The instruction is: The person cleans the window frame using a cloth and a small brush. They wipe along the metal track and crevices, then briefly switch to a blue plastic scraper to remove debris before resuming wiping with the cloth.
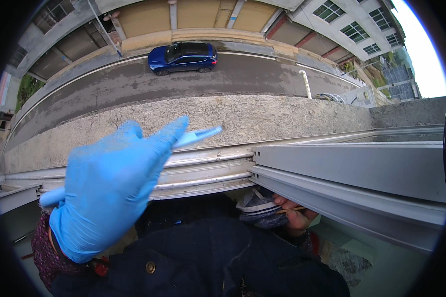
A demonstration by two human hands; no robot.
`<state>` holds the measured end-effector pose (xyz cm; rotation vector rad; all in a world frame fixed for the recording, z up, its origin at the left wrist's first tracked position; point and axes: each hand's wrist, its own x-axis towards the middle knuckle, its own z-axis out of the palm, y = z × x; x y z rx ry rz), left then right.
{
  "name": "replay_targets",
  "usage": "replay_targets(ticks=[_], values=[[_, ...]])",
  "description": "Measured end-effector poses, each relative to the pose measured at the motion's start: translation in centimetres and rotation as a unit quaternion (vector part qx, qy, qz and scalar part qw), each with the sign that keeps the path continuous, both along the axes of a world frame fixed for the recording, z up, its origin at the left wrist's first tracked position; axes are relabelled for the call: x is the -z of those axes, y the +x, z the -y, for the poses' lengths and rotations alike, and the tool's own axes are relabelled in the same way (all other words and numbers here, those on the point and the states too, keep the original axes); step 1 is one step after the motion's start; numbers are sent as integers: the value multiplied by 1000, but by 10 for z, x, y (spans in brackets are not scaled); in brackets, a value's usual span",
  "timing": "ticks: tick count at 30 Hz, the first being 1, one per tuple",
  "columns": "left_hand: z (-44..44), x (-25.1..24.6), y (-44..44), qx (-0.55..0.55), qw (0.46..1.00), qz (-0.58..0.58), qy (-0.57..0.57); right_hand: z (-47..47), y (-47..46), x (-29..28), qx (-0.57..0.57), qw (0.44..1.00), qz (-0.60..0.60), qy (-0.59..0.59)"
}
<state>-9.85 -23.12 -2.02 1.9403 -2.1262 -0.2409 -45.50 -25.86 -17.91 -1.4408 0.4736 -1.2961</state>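
Note:
My left hand (106, 185), in a blue disposable glove, is closed around a slim light-blue tool (199, 136), whose narrow end points right over the concrete ledge (238, 115); its thicker handle end sticks out at the left of the palm. The kind of tool cannot be told. Below the glove and to its right runs a dirty white sliding-window track (204, 170). Beneath the window sashes, my bare right hand (299, 217) grips a dark grey cloth (260, 208) with a white stripe and a thin wooden stick (290, 210). The sash partly hides that hand.
Two window sashes (349, 167) stand at the right, over the track. Another frame part (18, 196) lies at the far left. Beyond the rough ledge, a street lies below with a blue car (184, 57). A white pipe (305, 83) rises past the ledge's outer edge.

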Motion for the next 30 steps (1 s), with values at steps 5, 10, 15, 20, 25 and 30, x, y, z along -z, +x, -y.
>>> replay_targets(ticks=[5, 10, 15, 20, 25, 30], values=[[-13, -3, 6, 108, 990, 61, 73, -2, 1, 0, 5, 1000, -3, 10], [-17, 6, 2, 192, 969, 133, 80, -5, 1, 1, 16, 1000, -4, 11], [-6, 10, -16, 225, 961, 152, 47, -8, -1, 0, 30, 999, -37, 17], [9, 23, -30, 243, 965, 92, 42, -13, 7, -7, 48, 995, -57, 62], [15, 40, -29, 244, 968, 8, 53, -11, 29, -21, 29, 995, 29, 94], [8, 51, -30, 228, 972, -36, 39, -5, 45, -37, 60, 990, -118, -38]])
